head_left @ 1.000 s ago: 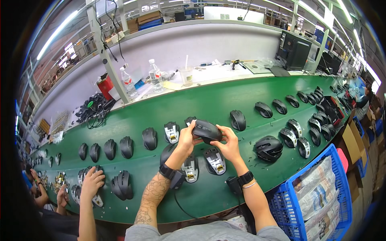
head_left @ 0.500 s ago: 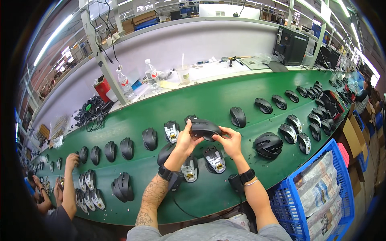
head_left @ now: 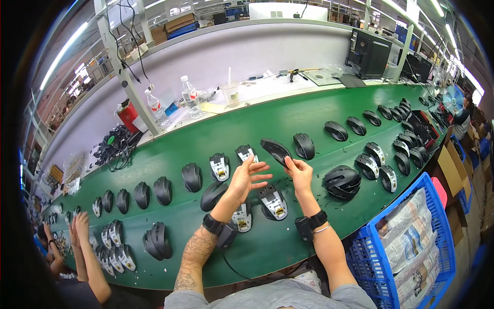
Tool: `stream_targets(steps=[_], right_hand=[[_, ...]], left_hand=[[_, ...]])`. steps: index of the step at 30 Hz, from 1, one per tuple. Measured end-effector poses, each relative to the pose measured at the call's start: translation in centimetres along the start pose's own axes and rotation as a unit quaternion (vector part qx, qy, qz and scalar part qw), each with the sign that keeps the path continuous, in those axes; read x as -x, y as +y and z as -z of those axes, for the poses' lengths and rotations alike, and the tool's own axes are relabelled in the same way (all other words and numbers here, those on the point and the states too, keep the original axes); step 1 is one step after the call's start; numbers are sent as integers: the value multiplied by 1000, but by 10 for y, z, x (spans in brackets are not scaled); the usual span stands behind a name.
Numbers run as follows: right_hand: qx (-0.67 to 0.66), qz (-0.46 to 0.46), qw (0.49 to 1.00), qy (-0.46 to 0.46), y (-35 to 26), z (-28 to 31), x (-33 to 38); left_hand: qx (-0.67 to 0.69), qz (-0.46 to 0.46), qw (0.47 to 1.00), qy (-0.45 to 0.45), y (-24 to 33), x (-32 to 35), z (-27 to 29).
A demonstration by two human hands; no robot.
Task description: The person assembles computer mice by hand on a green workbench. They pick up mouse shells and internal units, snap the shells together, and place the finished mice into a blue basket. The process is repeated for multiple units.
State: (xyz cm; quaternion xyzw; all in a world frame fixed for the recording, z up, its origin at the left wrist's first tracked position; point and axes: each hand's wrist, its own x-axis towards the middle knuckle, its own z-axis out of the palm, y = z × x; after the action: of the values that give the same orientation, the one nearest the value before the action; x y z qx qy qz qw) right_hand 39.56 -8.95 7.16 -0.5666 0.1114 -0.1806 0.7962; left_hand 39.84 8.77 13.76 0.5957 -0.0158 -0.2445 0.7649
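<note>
My right hand (head_left: 300, 175) pinches the near end of a black computer mouse (head_left: 275, 150), holding it tilted above the green bench; whether it is whole or only its shell I cannot tell. My left hand (head_left: 249, 179) is open just left of it, fingers spread and nothing in them. Beneath my hands lie mice with grey and yellow insides showing, one a half-open mouse (head_left: 273, 202) between my wrists, another half-open mouse (head_left: 242, 218) by my left wrist. A black mouse (head_left: 213, 195) is partly hidden behind my left forearm. Beyond my left hand lies another opened mouse (head_left: 219, 167).
Rows of mice run along the green bench (head_left: 200, 265). A stack of black shells (head_left: 342, 183) sits right of my right hand. At the lower right stands a blue basket (head_left: 378, 268). Bottles and a cup (head_left: 230, 96) stand on the back ledge. A co-worker's hands (head_left: 80, 226) are at left.
My left hand has let go of the black mouse and opened. My right hand now holds it alone, lifted away and tilted. The co-worker's hands have come together.
</note>
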Motion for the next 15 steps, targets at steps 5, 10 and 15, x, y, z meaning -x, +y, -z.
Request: stream_targets(steps=[5, 10, 15], right_hand=[[492, 205, 839, 112, 14, 17, -8], [373, 207, 904, 17, 32, 12, -15], [395, 275, 876, -5, 14, 21, -15]], left_hand=[[-65, -34, 997, 17, 4, 5, -5], [-83, -35, 996, 19, 1, 5, -5], [-85, -44, 995, 16, 2, 5, -7]])
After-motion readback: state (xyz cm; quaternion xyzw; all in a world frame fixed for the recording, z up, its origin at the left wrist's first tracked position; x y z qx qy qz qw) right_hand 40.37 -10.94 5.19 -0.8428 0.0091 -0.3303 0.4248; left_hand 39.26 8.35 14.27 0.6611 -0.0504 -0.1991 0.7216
